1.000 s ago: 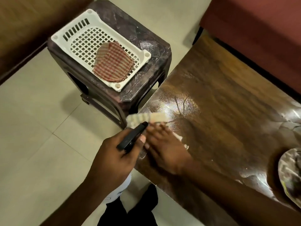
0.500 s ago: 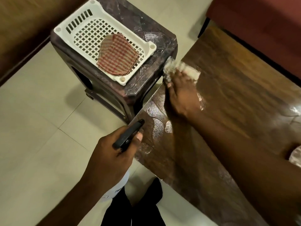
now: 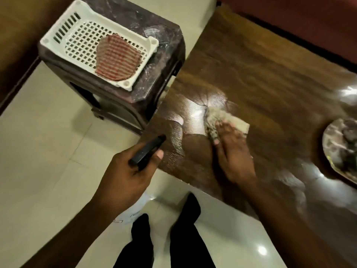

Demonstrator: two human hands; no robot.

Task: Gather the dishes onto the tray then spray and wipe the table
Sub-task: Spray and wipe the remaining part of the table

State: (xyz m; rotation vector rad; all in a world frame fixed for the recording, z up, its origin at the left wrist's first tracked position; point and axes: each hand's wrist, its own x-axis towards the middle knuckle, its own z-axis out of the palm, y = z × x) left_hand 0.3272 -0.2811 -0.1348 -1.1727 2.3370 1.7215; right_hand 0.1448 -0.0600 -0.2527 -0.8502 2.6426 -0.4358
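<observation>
Right hand (image 3: 233,157), fingers flat, is pressing cloth (image 3: 238,123) on worktop (image 3: 270,74); left hand (image 3: 125,171) is gripping spray bottle (image 3: 146,149); dish (image 3: 342,147) at 3 o'clock is waiting ungathered.

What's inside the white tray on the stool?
A flat red-and-white checked piece lies in the tray; cloth or plate, I cannot tell. The tray's holey floor shows beside it. Whatever is under the piece is hidden.
</observation>
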